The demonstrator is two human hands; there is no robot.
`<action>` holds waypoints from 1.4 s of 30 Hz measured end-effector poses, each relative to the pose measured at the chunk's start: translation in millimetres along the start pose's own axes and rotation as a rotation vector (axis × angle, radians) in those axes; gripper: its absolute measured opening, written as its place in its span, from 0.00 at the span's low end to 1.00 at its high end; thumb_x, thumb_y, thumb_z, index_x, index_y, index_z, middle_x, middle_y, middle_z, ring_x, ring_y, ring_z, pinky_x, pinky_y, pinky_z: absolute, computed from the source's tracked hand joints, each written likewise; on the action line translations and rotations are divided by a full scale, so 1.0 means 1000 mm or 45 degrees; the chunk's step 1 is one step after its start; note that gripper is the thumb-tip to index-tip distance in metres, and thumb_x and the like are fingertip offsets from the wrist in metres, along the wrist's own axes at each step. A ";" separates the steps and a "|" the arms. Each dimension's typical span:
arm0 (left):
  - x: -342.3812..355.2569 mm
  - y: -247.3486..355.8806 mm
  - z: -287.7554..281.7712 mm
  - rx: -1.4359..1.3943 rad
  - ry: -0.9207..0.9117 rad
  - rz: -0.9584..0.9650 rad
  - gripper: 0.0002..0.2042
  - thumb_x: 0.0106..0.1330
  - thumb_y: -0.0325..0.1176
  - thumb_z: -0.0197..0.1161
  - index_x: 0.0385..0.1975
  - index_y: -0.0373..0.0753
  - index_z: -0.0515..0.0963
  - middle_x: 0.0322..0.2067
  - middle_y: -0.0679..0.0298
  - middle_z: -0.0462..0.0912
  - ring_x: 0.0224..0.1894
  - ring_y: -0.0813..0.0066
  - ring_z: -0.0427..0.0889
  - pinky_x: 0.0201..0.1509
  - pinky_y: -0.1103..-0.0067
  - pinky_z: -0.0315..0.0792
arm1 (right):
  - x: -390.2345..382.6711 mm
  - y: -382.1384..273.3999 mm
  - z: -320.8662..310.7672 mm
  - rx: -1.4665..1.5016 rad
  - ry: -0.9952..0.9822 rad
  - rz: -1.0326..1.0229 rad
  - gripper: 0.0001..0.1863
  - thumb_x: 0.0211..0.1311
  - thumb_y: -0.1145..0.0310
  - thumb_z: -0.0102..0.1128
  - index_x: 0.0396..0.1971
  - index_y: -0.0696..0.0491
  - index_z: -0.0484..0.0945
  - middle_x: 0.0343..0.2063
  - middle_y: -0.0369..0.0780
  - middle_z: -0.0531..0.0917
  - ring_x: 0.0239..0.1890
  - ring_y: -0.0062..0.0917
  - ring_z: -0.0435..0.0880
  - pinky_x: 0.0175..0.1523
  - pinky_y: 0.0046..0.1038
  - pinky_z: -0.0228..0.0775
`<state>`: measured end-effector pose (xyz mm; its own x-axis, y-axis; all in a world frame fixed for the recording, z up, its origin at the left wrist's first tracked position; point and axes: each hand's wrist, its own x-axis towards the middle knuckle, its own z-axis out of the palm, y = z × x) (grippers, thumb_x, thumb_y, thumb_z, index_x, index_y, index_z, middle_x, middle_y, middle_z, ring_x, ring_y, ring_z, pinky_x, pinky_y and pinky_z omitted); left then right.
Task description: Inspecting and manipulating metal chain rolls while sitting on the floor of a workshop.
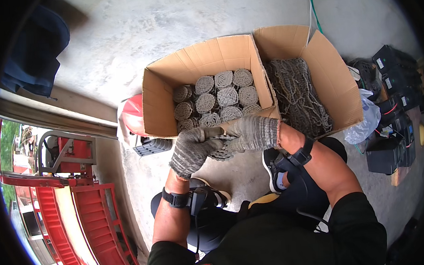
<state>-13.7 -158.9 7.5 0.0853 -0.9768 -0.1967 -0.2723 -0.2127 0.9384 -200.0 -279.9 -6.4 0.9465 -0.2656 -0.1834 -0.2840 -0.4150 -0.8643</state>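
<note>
Both my hands wear grey knitted gloves and meet at the near side of the left cardboard box [165,89]. Between them is a coiled grey metal chain [221,155], partly hidden by the fingers. My left hand [191,151] is closed around its left side, while my right hand [253,133] grips it from the right. Inside the left box, several rolled chains [228,96] stand in rows, their spiral ends up. The right cardboard box [335,75] holds a heap of loose, uncoiled chain [299,93].
A red rounded object [133,114] and a dark ribbed plastic piece [152,147] sit left of the boxes. Black batteries [385,153] and a clear plastic bag [364,118] lie at the right. Red machinery [100,218] stands beyond the doorway on the left.
</note>
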 end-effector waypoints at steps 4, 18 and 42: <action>0.001 0.001 -0.009 -0.063 0.067 0.042 0.13 0.58 0.23 0.71 0.44 0.31 0.83 0.35 0.63 0.87 0.34 0.84 0.81 0.40 0.83 0.78 | -0.008 0.013 -0.011 0.434 -0.001 0.147 0.22 0.56 0.57 0.71 0.45 0.56 0.80 0.23 0.34 0.83 0.20 0.16 0.79 0.24 0.22 0.70; 0.002 -0.006 -0.010 -0.379 0.140 0.151 0.21 0.54 0.34 0.76 0.46 0.30 0.82 0.42 0.60 0.86 0.43 0.77 0.82 0.50 0.79 0.77 | -0.009 0.006 -0.016 0.595 -0.025 0.269 0.16 0.63 0.58 0.65 0.39 0.57 0.81 0.23 0.37 0.83 0.17 0.16 0.78 0.21 0.20 0.69; 0.006 -0.005 0.027 -0.502 0.575 0.246 0.18 0.65 0.25 0.64 0.54 0.28 0.77 0.48 0.58 0.83 0.45 0.77 0.81 0.51 0.80 0.75 | 0.006 -0.004 0.009 0.896 0.213 0.069 0.28 0.60 0.62 0.69 0.59 0.52 0.73 0.36 0.34 0.84 0.30 0.15 0.81 0.31 0.18 0.76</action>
<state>-37.5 -164.7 -6.1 0.4896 -0.8708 0.0459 0.0431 0.0767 0.9961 -192.3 -272.0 -8.3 0.8816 -0.4230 -0.2094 -0.1107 0.2460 -0.9629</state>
